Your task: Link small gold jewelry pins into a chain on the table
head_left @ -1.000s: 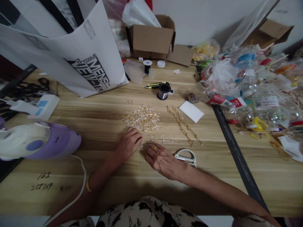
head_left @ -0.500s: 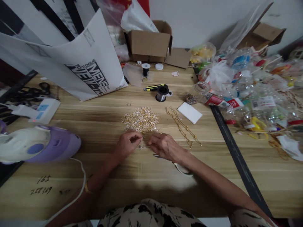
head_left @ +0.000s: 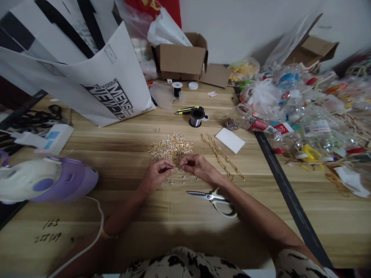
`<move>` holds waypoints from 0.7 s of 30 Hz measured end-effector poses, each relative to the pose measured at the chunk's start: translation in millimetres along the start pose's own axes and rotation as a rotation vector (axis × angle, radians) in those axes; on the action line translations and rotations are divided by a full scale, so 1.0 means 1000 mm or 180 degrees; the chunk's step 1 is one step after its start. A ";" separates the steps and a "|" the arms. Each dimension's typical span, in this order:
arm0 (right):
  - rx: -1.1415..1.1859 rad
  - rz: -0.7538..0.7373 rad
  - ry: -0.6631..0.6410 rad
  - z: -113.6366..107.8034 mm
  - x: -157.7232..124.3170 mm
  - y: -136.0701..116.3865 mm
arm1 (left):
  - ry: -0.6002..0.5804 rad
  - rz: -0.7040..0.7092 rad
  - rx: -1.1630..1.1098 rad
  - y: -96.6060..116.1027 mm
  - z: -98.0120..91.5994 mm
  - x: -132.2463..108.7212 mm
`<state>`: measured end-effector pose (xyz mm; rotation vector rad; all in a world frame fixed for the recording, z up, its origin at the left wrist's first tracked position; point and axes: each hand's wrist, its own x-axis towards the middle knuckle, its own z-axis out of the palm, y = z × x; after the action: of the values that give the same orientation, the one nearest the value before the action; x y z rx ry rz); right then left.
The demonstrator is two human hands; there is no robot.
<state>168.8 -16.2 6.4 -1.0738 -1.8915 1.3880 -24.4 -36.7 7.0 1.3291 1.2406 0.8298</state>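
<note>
My left hand (head_left: 156, 174) and my right hand (head_left: 196, 166) meet fingertip to fingertip just below a heap of small gold and clear beaded pieces (head_left: 171, 146). Both hands are pinched; what they hold is too small to name. A short beaded strand (head_left: 181, 180) lies on the wooden table (head_left: 121, 154) under the hands. White-handled scissors (head_left: 214, 199) lie below my right wrist. Gold chains (head_left: 222, 156) lie to the right of the heap.
A purple and white iron (head_left: 46, 179) with a white cord sits at the left. A large white paper bag (head_left: 98, 83) and a cardboard box (head_left: 182, 58) stand at the back. Thread spools (head_left: 196, 116), a white card (head_left: 231, 140), a black ruler (head_left: 286, 193) and piled plastic packets (head_left: 307, 112) fill the right.
My right hand left the scissors and rose to meet my left hand at the heap's edge. The scissors now lie uncovered, blades pointing left.
</note>
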 end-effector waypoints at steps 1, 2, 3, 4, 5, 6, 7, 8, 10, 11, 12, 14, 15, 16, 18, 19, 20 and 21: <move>0.0019 0.0011 -0.0008 0.000 0.001 0.000 | 0.0005 0.0000 0.0002 0.001 0.000 0.000; 0.0031 0.0026 -0.0019 0.000 0.001 0.000 | 0.0011 0.0007 0.0020 0.002 0.001 0.000; 0.0040 0.0048 -0.0025 0.000 0.002 -0.001 | 0.0024 0.0022 0.0042 0.002 0.001 0.000; 0.0045 0.0068 -0.0032 0.000 0.002 -0.003 | 0.0037 0.0039 0.0065 0.003 0.001 0.001; 0.0046 0.0080 -0.0039 0.001 0.003 -0.004 | 0.0051 0.0059 0.0089 0.004 0.001 0.001; 0.0046 0.0085 -0.0041 0.001 0.003 -0.006 | 0.0060 0.0085 0.0101 0.004 0.002 0.002; 0.0048 0.0084 -0.0035 0.001 0.004 -0.008 | 0.0065 0.0121 0.0106 0.003 0.002 0.003; 0.0055 0.0079 -0.0022 0.002 0.004 -0.010 | 0.0054 0.0162 0.0111 0.003 0.003 0.004; 0.0090 0.0076 0.0007 0.002 0.005 -0.012 | 0.0002 0.0254 0.0134 0.000 0.003 0.005; 0.0128 0.0083 0.0023 0.003 0.005 -0.013 | -0.0014 0.0296 0.0154 -0.002 0.004 0.006; 0.0171 0.0090 0.0034 0.003 0.005 -0.013 | -0.0012 0.0334 0.0180 -0.004 0.004 0.007; 0.0277 0.0095 0.0045 0.004 0.005 -0.012 | 0.0045 0.0398 0.0256 -0.007 0.005 0.007; 0.0338 0.0094 0.0052 0.004 0.005 -0.012 | 0.0083 0.0426 0.0295 -0.008 0.005 0.008; 0.0400 0.0090 0.0060 0.004 0.005 -0.011 | 0.0115 0.0449 0.0331 -0.009 0.005 0.008; 0.0519 0.0071 0.0085 0.005 0.004 -0.011 | 0.0165 0.0466 0.0346 -0.011 0.005 0.008; 0.0571 0.0065 0.0102 0.005 0.004 -0.011 | 0.0167 0.0455 0.0319 -0.012 0.005 0.007; 0.0617 0.0060 0.0124 0.006 0.003 -0.012 | 0.0165 0.0436 0.0277 -0.012 0.005 0.007; 0.0650 0.0055 0.0147 0.006 0.003 -0.013 | 0.0159 0.0417 0.0233 -0.012 0.005 0.007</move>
<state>158.7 -18.8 16.4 -1.0145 -1.6702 1.5158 -20.2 -33.2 -6.9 1.4688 1.2429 0.9219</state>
